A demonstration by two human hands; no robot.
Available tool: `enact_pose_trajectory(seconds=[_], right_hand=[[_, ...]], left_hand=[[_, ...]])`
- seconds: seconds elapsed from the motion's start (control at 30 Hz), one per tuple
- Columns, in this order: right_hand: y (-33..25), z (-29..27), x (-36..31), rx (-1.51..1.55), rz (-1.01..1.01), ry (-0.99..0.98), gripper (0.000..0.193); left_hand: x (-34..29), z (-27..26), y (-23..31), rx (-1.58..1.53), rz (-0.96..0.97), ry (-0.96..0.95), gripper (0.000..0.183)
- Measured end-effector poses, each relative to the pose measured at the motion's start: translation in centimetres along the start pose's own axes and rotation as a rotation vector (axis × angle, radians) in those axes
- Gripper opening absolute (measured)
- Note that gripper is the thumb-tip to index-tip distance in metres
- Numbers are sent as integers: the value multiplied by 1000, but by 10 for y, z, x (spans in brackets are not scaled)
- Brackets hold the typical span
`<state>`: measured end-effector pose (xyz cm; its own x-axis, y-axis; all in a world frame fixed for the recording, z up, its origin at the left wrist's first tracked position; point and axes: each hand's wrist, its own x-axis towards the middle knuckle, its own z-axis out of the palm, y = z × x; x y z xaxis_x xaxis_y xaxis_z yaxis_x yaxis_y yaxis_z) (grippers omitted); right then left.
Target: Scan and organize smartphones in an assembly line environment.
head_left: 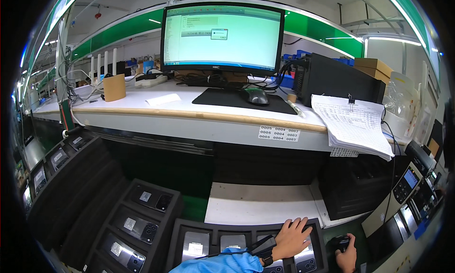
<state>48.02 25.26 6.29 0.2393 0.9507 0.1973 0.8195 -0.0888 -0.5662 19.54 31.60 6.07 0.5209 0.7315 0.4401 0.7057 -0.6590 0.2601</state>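
1. Your left hand (291,239), fingers spread and grasping nothing, lies palm down over the right part of the front foam tray (214,240); exact contact beneath the palm cannot be told.
2. The rightmost phone (307,259) sits in its slot in that tray, partly covered by your left hand; other phones lie in the slots to its left.
3. Your right hand (349,258), just right of the tray, is curled around a black handheld device (338,243).
4. A second foam tray (176,206), to the left, holds a column of phones bearing white labels.
5. Beyond, the worktop (137,105) carries a lit monitor (222,43), a mouse (258,97) on a black pad (218,98), and clipped papers (355,126) overhanging the front edge.
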Motion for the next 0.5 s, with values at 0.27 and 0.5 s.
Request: enact_pose_trajectory(seconds=[0.27, 0.5], right_hand=[[-11, 0, -6, -109, 21, 21, 63], [22, 12, -2, -137, -51, 140, 72]], left_hand=[[-4, -4, 1, 27, -11, -35, 50], [1, -1, 6, 32, 31, -1, 51]])
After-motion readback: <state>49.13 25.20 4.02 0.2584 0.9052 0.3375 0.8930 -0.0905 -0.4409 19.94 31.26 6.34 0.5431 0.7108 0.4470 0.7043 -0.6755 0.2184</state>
